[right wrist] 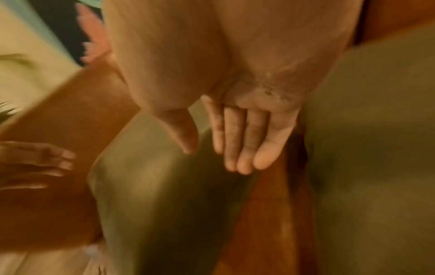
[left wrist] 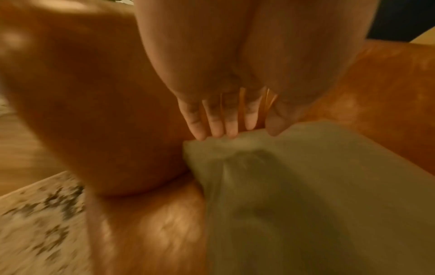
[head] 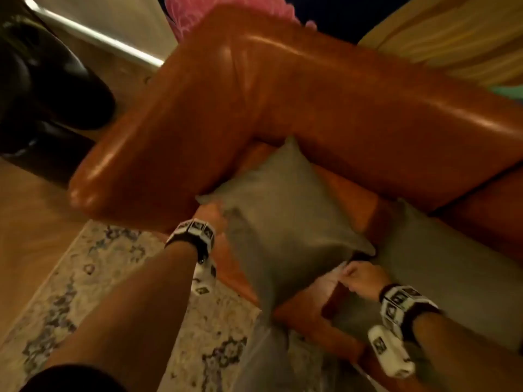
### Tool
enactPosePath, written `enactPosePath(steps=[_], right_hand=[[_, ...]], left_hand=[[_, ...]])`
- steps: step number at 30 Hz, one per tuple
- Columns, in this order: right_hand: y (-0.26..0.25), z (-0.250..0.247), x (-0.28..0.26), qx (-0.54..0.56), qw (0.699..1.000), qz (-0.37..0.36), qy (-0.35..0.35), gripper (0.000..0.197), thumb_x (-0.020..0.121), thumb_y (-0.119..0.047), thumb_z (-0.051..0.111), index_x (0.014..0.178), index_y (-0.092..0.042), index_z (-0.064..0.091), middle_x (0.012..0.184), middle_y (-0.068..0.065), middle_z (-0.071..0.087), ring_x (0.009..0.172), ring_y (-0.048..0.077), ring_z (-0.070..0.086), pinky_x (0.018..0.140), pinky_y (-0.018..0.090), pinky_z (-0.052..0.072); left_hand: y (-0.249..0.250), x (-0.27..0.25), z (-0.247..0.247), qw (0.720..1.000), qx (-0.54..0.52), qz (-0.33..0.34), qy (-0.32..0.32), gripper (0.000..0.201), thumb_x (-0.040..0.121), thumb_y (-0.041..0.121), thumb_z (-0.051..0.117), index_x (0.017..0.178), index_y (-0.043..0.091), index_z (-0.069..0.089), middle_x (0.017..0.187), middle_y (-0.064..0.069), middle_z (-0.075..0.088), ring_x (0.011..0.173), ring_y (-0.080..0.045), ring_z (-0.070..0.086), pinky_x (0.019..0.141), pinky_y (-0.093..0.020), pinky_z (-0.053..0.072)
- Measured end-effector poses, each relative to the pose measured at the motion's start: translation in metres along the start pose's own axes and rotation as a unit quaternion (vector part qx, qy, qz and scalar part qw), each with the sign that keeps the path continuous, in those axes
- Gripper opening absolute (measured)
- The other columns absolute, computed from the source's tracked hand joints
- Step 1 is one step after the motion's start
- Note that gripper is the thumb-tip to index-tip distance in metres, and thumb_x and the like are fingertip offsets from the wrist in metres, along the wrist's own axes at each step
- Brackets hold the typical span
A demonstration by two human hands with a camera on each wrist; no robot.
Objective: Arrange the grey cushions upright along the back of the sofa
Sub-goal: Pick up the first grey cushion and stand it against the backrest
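Nearest, the right hand [head: 360, 278] reaches in from the lower right with straight, relaxed fingers [right wrist: 244, 148] close together, holding nothing, over the strip of seat between the two cushions; whether they touch the near edge of the left one is unclear. Left of it, the left hand [head: 210, 219] is spread wide, its straight fingertips [left wrist: 213, 128] meeting the left corner of the grey cushion [head: 283, 219] without curling round it. That cushion stands tilted on the seat of the orange leather sofa [head: 325, 89], its far corner against the join of armrest and backrest, its near corner hanging over the seat's front edge. A second grey cushion [head: 441, 267] lies flat on the seat just to the right. A patterned rug [head: 85, 278] covers the wooden floor at near left, and far beyond the backrest shows something pink [head: 184, 15].
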State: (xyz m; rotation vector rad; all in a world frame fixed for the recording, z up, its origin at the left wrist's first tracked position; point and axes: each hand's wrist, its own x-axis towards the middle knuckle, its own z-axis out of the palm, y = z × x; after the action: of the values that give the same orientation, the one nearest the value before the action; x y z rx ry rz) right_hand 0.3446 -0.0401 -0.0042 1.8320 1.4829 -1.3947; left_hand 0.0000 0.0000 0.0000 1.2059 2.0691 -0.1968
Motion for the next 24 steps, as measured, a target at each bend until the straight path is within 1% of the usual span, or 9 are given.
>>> enactPosePath(steps=[1, 4, 7, 11, 13, 15, 19, 21, 24], right_hand=[[-0.003, 0.011, 0.018, 0.050, 0.998, 0.034, 0.011, 0.007, 0.094, -0.034, 0.058, 0.096, -0.028, 0.063, 0.130, 0.014, 0.064, 0.124, 0.032, 0.056, 0.102, 0.034, 0.041], [-0.008, 0.046, 0.071, 0.284, 0.947, 0.149, 0.025, 0.083, 0.080, -0.039, 0.070, 0.149, -0.010, 0.033, 0.149, 0.017, 0.045, 0.133, 0.039, 0.047, 0.109, 0.046, 0.041], [-0.003, 0.058, 0.124, 0.508, 0.837, 0.181, 0.088, 0.080, 0.064, -0.020, 0.071, 0.138, -0.008, 0.045, 0.119, 0.017, 0.059, 0.097, 0.037, 0.061, 0.077, 0.048, 0.054], [-0.027, 0.005, 0.119, 0.620, 0.748, 0.064, 0.228, 0.045, 0.075, 0.004, 0.062, 0.111, -0.023, 0.057, 0.094, 0.004, 0.061, 0.089, 0.026, 0.061, 0.078, 0.040, 0.050], [-0.013, -0.017, 0.115, 0.589, 0.766, 0.020, 0.255, 0.047, 0.082, 0.016, 0.051, 0.100, -0.028, 0.055, 0.104, 0.008, 0.058, 0.081, 0.017, 0.060, 0.074, 0.030, 0.047], [0.009, -0.019, 0.104, 0.483, 0.842, 0.051, 0.234, 0.041, 0.084, 0.012, 0.052, 0.112, -0.019, 0.058, 0.111, 0.015, 0.055, 0.081, 0.016, 0.064, 0.076, 0.031, 0.047], [0.045, 0.039, 0.076, 0.224, 0.952, 0.201, 0.051, 0.054, 0.081, -0.009, 0.057, 0.135, -0.015, 0.050, 0.136, 0.018, 0.056, 0.123, 0.036, 0.055, 0.106, 0.040, 0.044], [0.042, 0.060, 0.061, 0.202, 0.962, 0.185, 0.008, 0.048, 0.080, -0.012, 0.058, 0.127, -0.014, 0.051, 0.128, 0.017, 0.060, 0.117, 0.036, 0.057, 0.094, 0.035, 0.048], [0.029, 0.054, 0.043, 0.233, 0.960, 0.143, 0.062, 0.027, 0.078, -0.015, 0.069, 0.100, -0.013, 0.054, 0.098, 0.010, 0.064, 0.091, 0.027, 0.059, 0.067, 0.028, 0.041]], left_hand=[[0.010, 0.019, -0.010, 1.000, 0.001, 0.008, -0.004, 0.049, 0.096, 0.020, 0.053, 0.142, 0.007, 0.044, 0.146, -0.020, 0.048, 0.134, -0.038, 0.047, 0.109, -0.042, 0.040], [0.018, 0.070, -0.015, 1.000, 0.002, 0.006, -0.026, 0.073, 0.091, 0.045, 0.056, 0.153, 0.023, 0.022, 0.161, -0.012, 0.026, 0.146, -0.036, 0.029, 0.120, -0.047, 0.028], [0.018, 0.096, 0.009, 0.996, 0.000, -0.004, -0.092, 0.102, 0.072, 0.082, 0.049, 0.154, 0.035, 0.010, 0.164, -0.008, 0.021, 0.148, -0.034, 0.028, 0.122, -0.044, 0.024], [0.004, 0.087, 0.037, 0.990, -0.049, -0.028, -0.126, 0.078, 0.089, 0.057, 0.053, 0.153, 0.027, 0.019, 0.156, -0.013, 0.039, 0.137, -0.037, 0.045, 0.116, -0.044, 0.035], [-0.011, 0.075, 0.041, 0.973, -0.193, -0.033, -0.126, 0.071, 0.091, 0.043, 0.060, 0.151, 0.029, 0.026, 0.149, -0.006, 0.048, 0.130, -0.031, 0.052, 0.113, -0.047, 0.039], [-0.034, 0.072, 0.048, 0.964, -0.245, -0.071, -0.073, 0.073, 0.089, 0.037, 0.063, 0.151, 0.031, 0.026, 0.151, -0.004, 0.044, 0.133, -0.031, 0.048, 0.114, -0.050, 0.038], [-0.052, 0.054, 0.070, 0.978, -0.070, -0.098, -0.173, 0.058, 0.098, 0.038, 0.043, 0.150, 0.015, 0.031, 0.156, -0.002, 0.034, 0.144, -0.032, 0.034, 0.120, -0.046, 0.025], [-0.040, 0.037, 0.073, 0.975, -0.012, -0.053, -0.217, 0.052, 0.099, 0.027, 0.048, 0.147, 0.011, 0.035, 0.152, -0.003, 0.038, 0.141, -0.032, 0.036, 0.115, -0.039, 0.027], [-0.025, 0.026, 0.053, 0.996, 0.006, 0.008, -0.092, 0.045, 0.095, 0.026, 0.056, 0.137, 0.011, 0.049, 0.141, -0.016, 0.053, 0.127, -0.035, 0.049, 0.100, -0.039, 0.035]])
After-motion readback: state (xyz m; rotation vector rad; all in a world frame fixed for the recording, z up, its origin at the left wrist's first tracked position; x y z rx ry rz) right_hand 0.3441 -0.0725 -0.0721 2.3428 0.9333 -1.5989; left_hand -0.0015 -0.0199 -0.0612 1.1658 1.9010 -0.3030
